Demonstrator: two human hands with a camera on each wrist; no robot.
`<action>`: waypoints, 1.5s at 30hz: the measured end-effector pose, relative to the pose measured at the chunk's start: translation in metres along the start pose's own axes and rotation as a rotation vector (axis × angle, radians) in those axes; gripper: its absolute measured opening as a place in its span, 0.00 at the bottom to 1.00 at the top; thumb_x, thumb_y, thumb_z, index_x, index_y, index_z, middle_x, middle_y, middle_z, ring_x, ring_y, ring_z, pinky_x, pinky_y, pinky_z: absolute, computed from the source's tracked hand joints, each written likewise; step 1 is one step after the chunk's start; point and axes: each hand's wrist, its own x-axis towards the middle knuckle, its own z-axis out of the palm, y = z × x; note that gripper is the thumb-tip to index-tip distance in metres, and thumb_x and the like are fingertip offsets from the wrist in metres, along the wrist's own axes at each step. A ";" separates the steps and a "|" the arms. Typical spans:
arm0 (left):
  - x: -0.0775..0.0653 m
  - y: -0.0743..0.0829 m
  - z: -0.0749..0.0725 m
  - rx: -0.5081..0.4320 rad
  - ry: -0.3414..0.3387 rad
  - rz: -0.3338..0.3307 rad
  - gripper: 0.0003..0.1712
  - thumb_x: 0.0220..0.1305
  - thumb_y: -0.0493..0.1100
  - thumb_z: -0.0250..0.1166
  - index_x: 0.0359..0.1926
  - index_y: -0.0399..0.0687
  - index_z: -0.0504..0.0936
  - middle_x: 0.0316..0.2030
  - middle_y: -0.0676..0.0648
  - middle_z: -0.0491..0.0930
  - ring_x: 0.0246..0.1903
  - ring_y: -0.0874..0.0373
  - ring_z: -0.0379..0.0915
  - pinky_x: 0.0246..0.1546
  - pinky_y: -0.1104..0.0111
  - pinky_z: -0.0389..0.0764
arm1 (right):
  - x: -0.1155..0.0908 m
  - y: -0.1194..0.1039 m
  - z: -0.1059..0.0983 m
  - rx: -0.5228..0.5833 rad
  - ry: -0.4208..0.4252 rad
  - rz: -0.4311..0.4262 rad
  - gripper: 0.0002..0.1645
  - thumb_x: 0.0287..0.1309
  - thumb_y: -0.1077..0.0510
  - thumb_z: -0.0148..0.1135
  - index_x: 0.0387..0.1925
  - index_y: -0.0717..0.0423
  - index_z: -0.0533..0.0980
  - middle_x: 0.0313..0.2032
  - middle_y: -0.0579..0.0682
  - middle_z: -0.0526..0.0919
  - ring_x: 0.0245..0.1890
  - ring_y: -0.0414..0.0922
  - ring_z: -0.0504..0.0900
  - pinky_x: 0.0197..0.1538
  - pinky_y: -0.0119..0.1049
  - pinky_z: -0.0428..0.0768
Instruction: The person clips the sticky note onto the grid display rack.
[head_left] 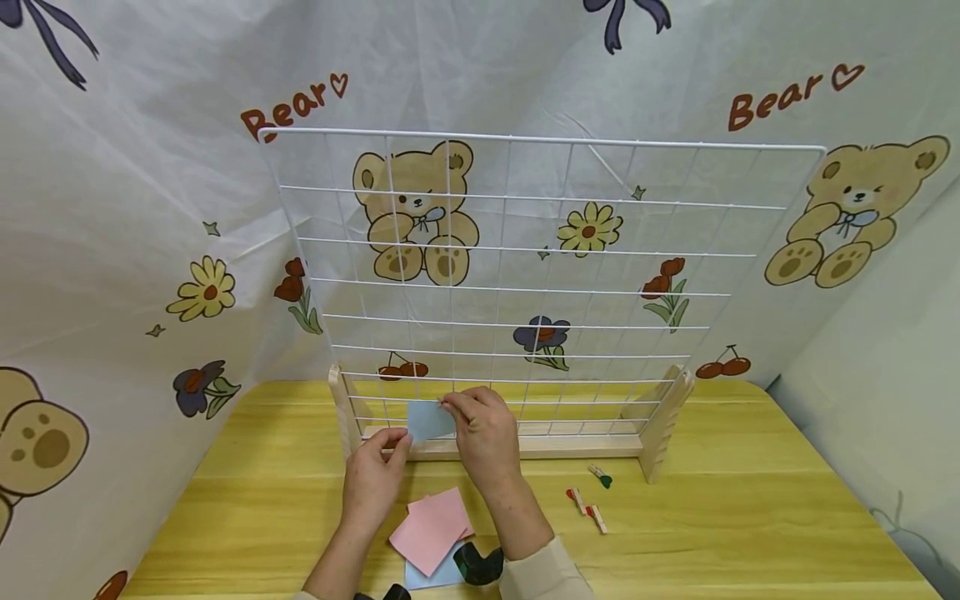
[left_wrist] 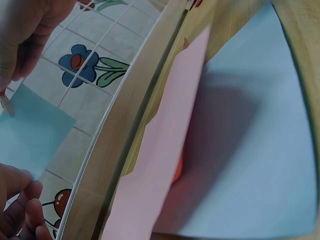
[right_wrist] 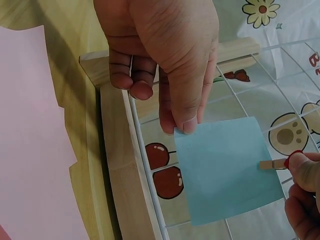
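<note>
A light blue paper note (head_left: 430, 420) is up against the lower wires of the white wire grid (head_left: 525, 327). My left hand (head_left: 377, 477) pinches its lower left corner between thumb and fingertip, seen closely in the right wrist view. At the note's upper edge, my right hand (head_left: 487, 435) pinches a small wooden clothespin (right_wrist: 272, 164) with a red end. The clothespin's tip overlaps the paper there. Below the hands, pink sheets (head_left: 431, 529) lie on top of a blue sheet (head_left: 435, 573) on the table.
A wooden stand (head_left: 525, 447) bears the grid between two side feet. To the right lie a green-ended clothespin (head_left: 600, 476) and two red-ended clothespins (head_left: 576, 501) on the wood-grain table (head_left: 750, 517). Behind hangs a bear-patterned cloth (head_left: 510, 67).
</note>
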 end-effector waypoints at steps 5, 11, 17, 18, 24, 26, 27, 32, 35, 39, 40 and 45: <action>0.000 0.001 0.000 0.001 0.001 -0.008 0.10 0.70 0.43 0.66 0.46 0.44 0.88 0.42 0.43 0.89 0.35 0.54 0.85 0.31 0.67 0.81 | 0.000 -0.001 0.000 0.009 0.001 0.001 0.04 0.53 0.62 0.75 0.33 0.52 0.90 0.30 0.47 0.85 0.33 0.43 0.85 0.37 0.30 0.84; 0.000 0.002 -0.001 -0.002 0.007 -0.015 0.10 0.70 0.43 0.66 0.47 0.44 0.88 0.41 0.43 0.89 0.34 0.55 0.85 0.30 0.69 0.79 | 0.000 -0.002 -0.001 0.005 -0.021 0.030 0.05 0.55 0.61 0.75 0.34 0.52 0.90 0.31 0.47 0.85 0.34 0.43 0.86 0.37 0.30 0.85; 0.001 0.002 -0.001 -0.006 0.014 -0.012 0.10 0.70 0.43 0.67 0.46 0.44 0.89 0.41 0.43 0.89 0.33 0.56 0.85 0.28 0.70 0.78 | 0.000 -0.004 -0.001 -0.006 -0.029 0.037 0.06 0.55 0.61 0.75 0.37 0.52 0.90 0.31 0.48 0.85 0.34 0.43 0.85 0.38 0.31 0.85; 0.001 0.002 -0.001 -0.005 0.015 -0.010 0.10 0.70 0.42 0.66 0.46 0.44 0.89 0.41 0.43 0.89 0.33 0.56 0.85 0.28 0.71 0.78 | 0.000 -0.004 0.000 -0.010 -0.031 0.036 0.07 0.55 0.61 0.75 0.37 0.52 0.90 0.32 0.48 0.84 0.34 0.43 0.85 0.38 0.30 0.85; 0.000 0.002 -0.002 -0.010 0.032 0.000 0.09 0.70 0.42 0.66 0.46 0.45 0.89 0.40 0.43 0.89 0.32 0.57 0.84 0.27 0.72 0.77 | 0.000 -0.005 0.000 -0.023 -0.037 0.033 0.08 0.55 0.60 0.75 0.39 0.53 0.89 0.32 0.48 0.84 0.34 0.42 0.84 0.37 0.31 0.84; 0.000 0.002 -0.002 -0.006 0.039 0.001 0.09 0.70 0.42 0.66 0.46 0.45 0.89 0.40 0.43 0.89 0.32 0.58 0.84 0.27 0.72 0.76 | 0.000 -0.005 0.000 -0.021 -0.039 0.037 0.09 0.55 0.60 0.76 0.39 0.53 0.89 0.32 0.48 0.84 0.34 0.43 0.84 0.37 0.31 0.84; 0.000 0.002 -0.002 -0.005 0.043 0.002 0.09 0.71 0.43 0.66 0.46 0.45 0.89 0.40 0.44 0.89 0.32 0.58 0.84 0.27 0.72 0.76 | -0.001 -0.005 0.000 -0.017 -0.040 0.041 0.09 0.54 0.60 0.76 0.39 0.53 0.89 0.32 0.48 0.84 0.34 0.43 0.84 0.37 0.32 0.84; 0.000 0.001 -0.003 0.003 0.048 -0.004 0.09 0.71 0.44 0.66 0.45 0.47 0.88 0.38 0.46 0.88 0.32 0.59 0.81 0.29 0.70 0.75 | 0.000 -0.005 0.000 -0.006 -0.040 0.069 0.09 0.54 0.61 0.76 0.39 0.52 0.89 0.33 0.48 0.85 0.35 0.43 0.84 0.37 0.32 0.84; 0.000 0.001 -0.003 0.005 0.046 -0.007 0.09 0.71 0.44 0.66 0.45 0.47 0.88 0.37 0.47 0.87 0.32 0.60 0.80 0.30 0.70 0.75 | 0.000 -0.004 0.000 0.000 -0.025 0.077 0.08 0.54 0.62 0.77 0.38 0.52 0.89 0.32 0.48 0.85 0.34 0.43 0.84 0.36 0.32 0.84; 0.000 0.001 -0.004 0.007 0.047 0.002 0.08 0.70 0.44 0.66 0.44 0.47 0.88 0.36 0.47 0.87 0.31 0.60 0.80 0.29 0.70 0.75 | 0.000 -0.003 0.000 0.013 0.002 0.056 0.09 0.53 0.64 0.77 0.37 0.54 0.89 0.32 0.48 0.84 0.33 0.43 0.84 0.36 0.32 0.84; 0.000 0.001 -0.004 0.007 0.047 0.006 0.08 0.70 0.44 0.66 0.44 0.47 0.88 0.36 0.47 0.87 0.31 0.60 0.80 0.29 0.71 0.75 | 0.000 -0.002 0.000 0.015 0.006 0.051 0.09 0.53 0.65 0.77 0.37 0.54 0.88 0.32 0.48 0.84 0.34 0.43 0.85 0.36 0.32 0.84; 0.000 0.001 -0.004 0.009 0.043 0.018 0.07 0.70 0.43 0.66 0.43 0.47 0.88 0.35 0.48 0.88 0.31 0.59 0.82 0.31 0.70 0.76 | 0.000 -0.003 -0.001 0.035 0.012 0.056 0.08 0.54 0.65 0.76 0.37 0.54 0.88 0.32 0.48 0.85 0.34 0.43 0.85 0.36 0.33 0.84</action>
